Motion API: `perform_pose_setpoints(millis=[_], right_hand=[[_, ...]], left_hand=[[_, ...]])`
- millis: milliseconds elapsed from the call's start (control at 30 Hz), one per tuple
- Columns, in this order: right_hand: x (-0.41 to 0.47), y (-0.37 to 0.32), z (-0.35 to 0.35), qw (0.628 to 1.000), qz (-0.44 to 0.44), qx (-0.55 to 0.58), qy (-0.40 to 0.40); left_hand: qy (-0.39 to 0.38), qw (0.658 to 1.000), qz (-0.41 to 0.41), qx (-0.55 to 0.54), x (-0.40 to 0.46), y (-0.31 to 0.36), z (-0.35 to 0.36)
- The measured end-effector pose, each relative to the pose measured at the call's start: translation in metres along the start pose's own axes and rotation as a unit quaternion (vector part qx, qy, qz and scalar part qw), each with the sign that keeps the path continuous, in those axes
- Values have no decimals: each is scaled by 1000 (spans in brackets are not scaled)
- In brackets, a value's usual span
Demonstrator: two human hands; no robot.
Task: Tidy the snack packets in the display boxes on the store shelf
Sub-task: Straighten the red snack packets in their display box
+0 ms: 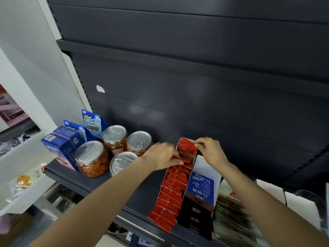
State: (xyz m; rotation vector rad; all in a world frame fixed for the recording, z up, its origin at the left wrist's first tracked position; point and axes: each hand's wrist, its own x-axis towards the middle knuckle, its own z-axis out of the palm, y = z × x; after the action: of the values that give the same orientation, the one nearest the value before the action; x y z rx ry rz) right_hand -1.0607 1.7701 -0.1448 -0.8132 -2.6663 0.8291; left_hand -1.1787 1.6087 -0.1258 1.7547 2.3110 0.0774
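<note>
Both hands are working at the far end of the red display box (pixel 178 168) on the dark shelf (pixel 135 189). The right hand (pixel 210 152) is pinching the top edge of an upright red packet (pixel 187 148); the left hand (pixel 161 155) is gripping packets lying just nearer in the same box. These packets are looking light, thin, soft and slippery, so pinching the sealed top edges seems safest.
</note>
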Motion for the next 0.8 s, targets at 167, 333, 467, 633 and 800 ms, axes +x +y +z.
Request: perform_pose_setpoints(millis=[167, 333, 467, 633, 800], right_hand=[[6, -1, -2, 1000, -1, 10, -6], [5, 3, 0, 1000, -4, 6, 1], [6, 6, 0, 1000, 5, 0, 10], [8, 6, 0, 1000, 7, -3, 12], [10, 6, -2, 1000, 0, -25, -7]], left_hand=[[130, 991, -1, -9, 12, 4, -6], [147, 987, 8, 61, 32, 18, -5], [119, 987, -16, 103, 42, 20, -11], [106, 990, -22, 90, 39, 19, -18], [199, 977, -74, -32, 22, 6, -26]])
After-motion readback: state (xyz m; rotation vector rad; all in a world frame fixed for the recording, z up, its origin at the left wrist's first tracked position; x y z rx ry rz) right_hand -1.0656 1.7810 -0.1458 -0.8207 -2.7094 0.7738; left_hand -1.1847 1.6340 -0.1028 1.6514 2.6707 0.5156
